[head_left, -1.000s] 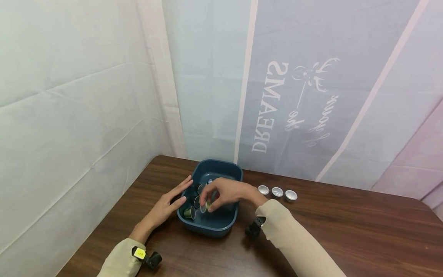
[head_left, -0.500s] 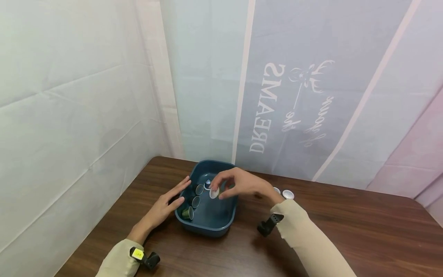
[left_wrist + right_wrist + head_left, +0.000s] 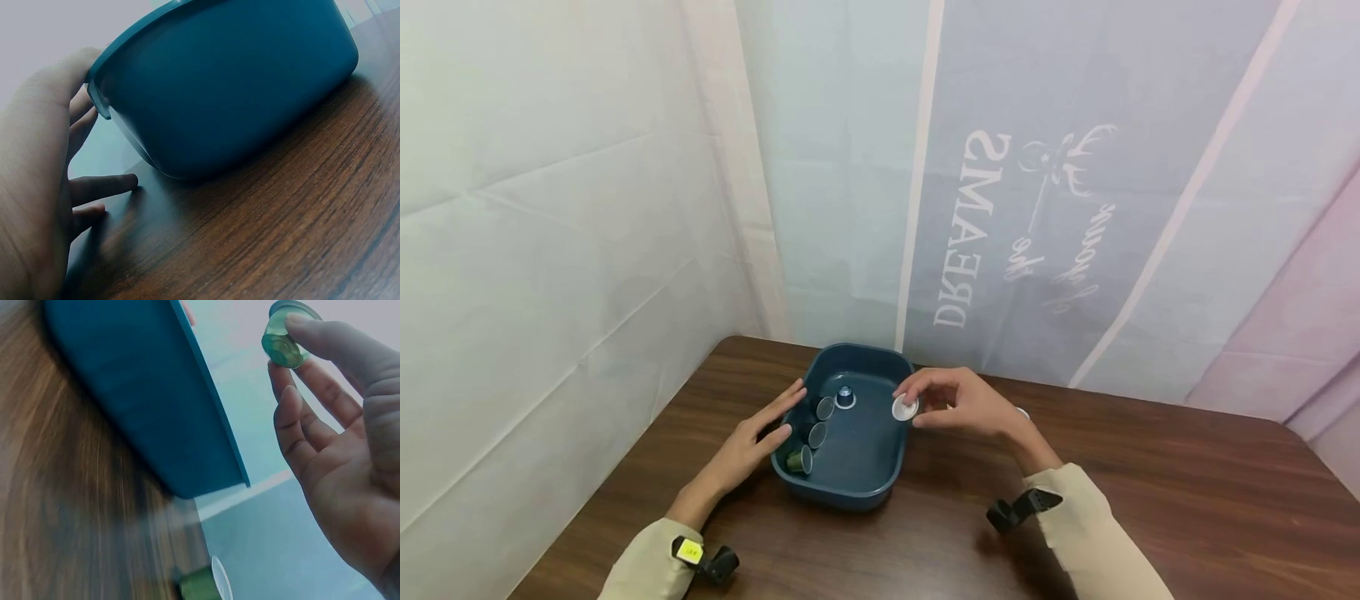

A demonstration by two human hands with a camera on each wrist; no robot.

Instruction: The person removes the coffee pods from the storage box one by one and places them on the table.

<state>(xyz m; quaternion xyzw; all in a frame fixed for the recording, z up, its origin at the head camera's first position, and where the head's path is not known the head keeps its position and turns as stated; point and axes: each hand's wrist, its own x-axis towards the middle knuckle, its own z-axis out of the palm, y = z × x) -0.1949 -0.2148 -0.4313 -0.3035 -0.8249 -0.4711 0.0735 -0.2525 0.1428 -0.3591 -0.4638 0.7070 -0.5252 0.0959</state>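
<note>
A pale cloth backdrop (image 3: 977, 225) with white lettering and a stag's head hangs behind a dark wood-grain table (image 3: 1150, 492). Near the table's back left corner stands a blue plastic basin (image 3: 844, 500). The left hand (image 3: 745, 450) is spread at its left rim, thumb and fingers extended and touching the edge. The right hand (image 3: 973, 404) pinches a green coffee capsule (image 3: 282, 340) between thumb and fingertips, raised by the basin's right side, its round lid facing the head camera. Inside, a green-sided capsule (image 3: 800, 461) and two dark capsules (image 3: 817, 435) lie tipped in a row along the left wall; a blue capsule (image 3: 846, 396) stands lid-down farther back. Another green capsule (image 3: 201, 585) sits on the table, right of the basin, partly cut off in the right wrist view.
</note>
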